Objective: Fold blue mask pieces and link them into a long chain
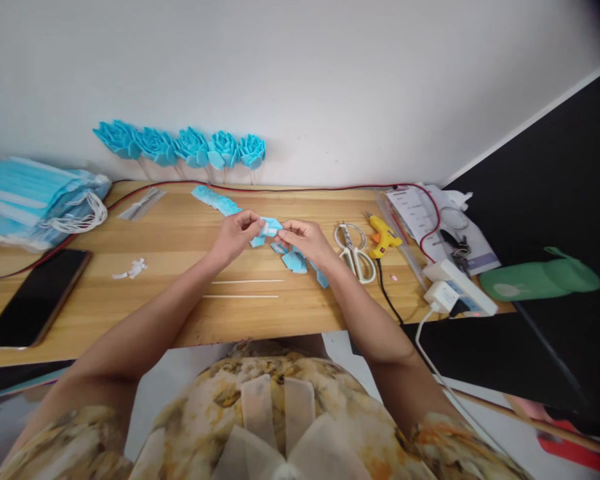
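Note:
My left hand (236, 235) and my right hand (304, 240) meet above the wooden table (180, 313), both pinching a small folded piece of blue mask fabric (269, 228). Several more cut blue pieces (296, 261) lie under my right hand. Another row of blue pieces (215, 199) sits further back. Two thin white sticks (245, 288) lie nearer to me. Several finished blue fabric roses (190, 147) lean against the wall.
A stack of blue face masks (35, 200) is at the far left, a black phone (37, 297) in front of it. White scissors (355, 250), a yellow glue gun (384, 237), papers, keys and a white power strip (457, 287) lie at the right. A red cable runs along the back edge.

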A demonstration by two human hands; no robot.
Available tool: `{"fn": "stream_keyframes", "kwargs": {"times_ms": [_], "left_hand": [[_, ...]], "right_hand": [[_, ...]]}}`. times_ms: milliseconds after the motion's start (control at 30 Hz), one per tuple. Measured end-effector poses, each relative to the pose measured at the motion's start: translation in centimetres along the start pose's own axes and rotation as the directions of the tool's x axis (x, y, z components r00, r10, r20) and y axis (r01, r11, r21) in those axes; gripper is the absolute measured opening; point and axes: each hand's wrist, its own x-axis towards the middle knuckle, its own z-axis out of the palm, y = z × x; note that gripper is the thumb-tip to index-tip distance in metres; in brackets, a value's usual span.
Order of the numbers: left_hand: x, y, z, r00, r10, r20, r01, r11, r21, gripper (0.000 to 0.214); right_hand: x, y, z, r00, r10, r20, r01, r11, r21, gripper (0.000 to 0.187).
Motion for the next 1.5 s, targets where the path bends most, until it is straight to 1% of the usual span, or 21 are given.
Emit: {"fn": "stream_keyframes", "kwargs": {"times_ms": [67,133,167,200,267,333,400,533,633,800,933,1067,1267,1367,1500], "left_hand": [[-0.1,0.1,0.0,0.994,0.077,-0.078,-0.075,0.997,0.03,0.022],[-0.4,0.4,0.1,0.968,0.186,-0.167,-0.169,0.979,0.116,0.018],[-0.6,0.5,0.2,0.951,0.246,-0.188,-0.212,0.96,0.184,0.016],[-0.8,0.6,0.3,0.935,0.305,-0.181,-0.253,0.931,0.263,0.014],[-1.2,0.8,0.5,0.912,0.398,-0.097,-0.327,0.85,0.414,0.012],[-1.4,0.6,0.6,0.897,0.441,-0.006,-0.381,0.782,0.493,0.011],[-1.4,0.3,0.7,0.901,0.434,0.028,-0.387,0.771,0.507,0.009],[-1.2,-0.3,0.8,0.934,0.357,-0.009,-0.309,0.821,0.481,0.012],[-1.2,-0.4,0.8,0.94,0.341,-0.007,-0.298,0.829,0.474,0.012],[-1.2,-0.3,0.9,0.942,0.336,0.003,-0.299,0.836,0.461,0.011],[-1.2,-0.4,0.9,0.954,0.299,-0.014,-0.263,0.86,0.437,0.011],[-1.2,-0.6,1.0,0.963,0.269,-0.01,-0.241,0.879,0.412,0.012],[-1.4,-0.6,1.2,0.976,0.217,-0.002,-0.197,0.891,0.41,0.013],[-1.5,-0.4,1.3,0.979,0.205,0.0,-0.189,0.9,0.392,0.013],[-1.6,-0.1,1.3,0.98,0.2,0.015,-0.19,0.9,0.392,0.013]], "right_hand": [[0.2,0.4,0.1,0.999,-0.03,-0.04,0.029,1.0,-0.011,0.028],[0.4,0.8,0.1,0.99,-0.069,-0.12,0.065,0.997,-0.037,0.026],[0.5,1.0,0.1,0.983,-0.088,-0.161,0.08,0.995,-0.054,0.025],[0.5,1.1,0.1,0.975,-0.105,-0.196,0.092,0.993,-0.076,0.025],[0.5,1.1,0.3,0.961,-0.131,-0.244,0.103,0.987,-0.124,0.024],[0.4,0.8,0.6,0.952,-0.153,-0.265,0.109,0.979,-0.171,0.024],[0.1,0.4,1.0,0.949,-0.166,-0.267,0.112,0.972,-0.205,0.023],[-0.1,0.1,1.6,0.949,-0.19,-0.251,0.124,0.958,-0.257,0.023],[0.0,0.3,1.7,0.935,-0.251,-0.249,0.162,0.93,-0.329,0.021],[0.0,0.6,1.6,0.903,-0.364,-0.231,0.229,0.859,-0.457,0.016],[-0.1,0.8,1.6,0.884,-0.426,-0.194,0.261,0.792,-0.552,0.014],[-0.2,0.9,1.5,0.859,-0.492,-0.144,0.314,0.727,-0.61,0.014],[-0.1,1.3,1.3,0.849,-0.523,-0.078,0.343,0.658,-0.671,0.013],[-0.1,1.4,1.3,0.844,-0.533,-0.06,0.356,0.641,-0.679,0.012],[-0.1,1.3,1.4,0.854,-0.518,-0.054,0.34,0.633,-0.695,0.012]]}}
